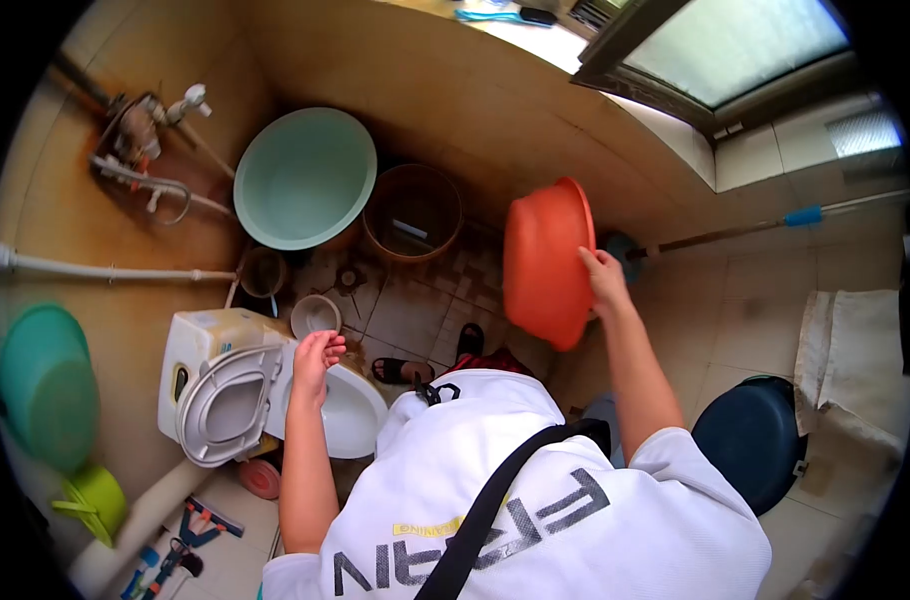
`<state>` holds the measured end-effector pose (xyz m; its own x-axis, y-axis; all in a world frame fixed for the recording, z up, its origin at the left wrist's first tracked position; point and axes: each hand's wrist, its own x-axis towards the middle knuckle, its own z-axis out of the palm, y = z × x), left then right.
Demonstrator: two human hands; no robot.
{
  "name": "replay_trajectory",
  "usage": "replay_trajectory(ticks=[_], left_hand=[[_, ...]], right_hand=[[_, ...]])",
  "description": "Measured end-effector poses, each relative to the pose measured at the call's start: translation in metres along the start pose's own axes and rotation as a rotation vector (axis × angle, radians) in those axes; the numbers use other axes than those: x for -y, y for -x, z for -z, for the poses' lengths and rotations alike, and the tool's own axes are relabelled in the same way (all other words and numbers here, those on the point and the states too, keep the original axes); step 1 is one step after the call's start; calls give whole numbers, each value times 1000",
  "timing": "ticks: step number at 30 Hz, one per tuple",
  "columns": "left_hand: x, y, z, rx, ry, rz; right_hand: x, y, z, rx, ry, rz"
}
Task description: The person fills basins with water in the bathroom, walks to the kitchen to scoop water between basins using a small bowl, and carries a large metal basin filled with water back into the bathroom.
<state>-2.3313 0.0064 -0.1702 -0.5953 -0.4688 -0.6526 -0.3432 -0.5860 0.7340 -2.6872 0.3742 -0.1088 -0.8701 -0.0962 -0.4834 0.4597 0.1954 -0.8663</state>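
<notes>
My right hand [605, 280] grips the rim of an orange plastic basin [545, 265], which is tipped on its side and held up before the wall. Its outer bottom and side face left. My left hand [318, 355] hovers over the toilet bowl [350, 415], its fingers loosely curled with nothing visible in them. Just beyond that hand, a small white bowl [316, 315] rests on the floor.
A large pale green tub [305, 180] and a brown bucket [413, 205] stand by the wall. The toilet lid [230, 405] is raised. Rusty taps [140, 135] jut out at left. A dark blue basin [747, 440] is at right, below a metal pole [745, 230] and an open window [725, 60].
</notes>
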Motion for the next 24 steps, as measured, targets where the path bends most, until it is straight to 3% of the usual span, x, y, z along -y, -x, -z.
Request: replay_trajectory(ticks=[2,7,11,19,24], left_hand=[[2,-4,-15,3,-13,24],[1,0,-59,9,-87,57],[4,-1,-88,1,-149,92],[8,-13,-141,46,-268,134],[5,-25,-177,94,-397,129]], right_hand=[[-32,-17,-9,-29,-286,-72],[-79,-51,-10,-34,-332,-458],[-90,-55,-9,-80,-681,-528],[-145,-56,30,-314,-962,-585],[-165,-51,60,-405,-1131,-485]])
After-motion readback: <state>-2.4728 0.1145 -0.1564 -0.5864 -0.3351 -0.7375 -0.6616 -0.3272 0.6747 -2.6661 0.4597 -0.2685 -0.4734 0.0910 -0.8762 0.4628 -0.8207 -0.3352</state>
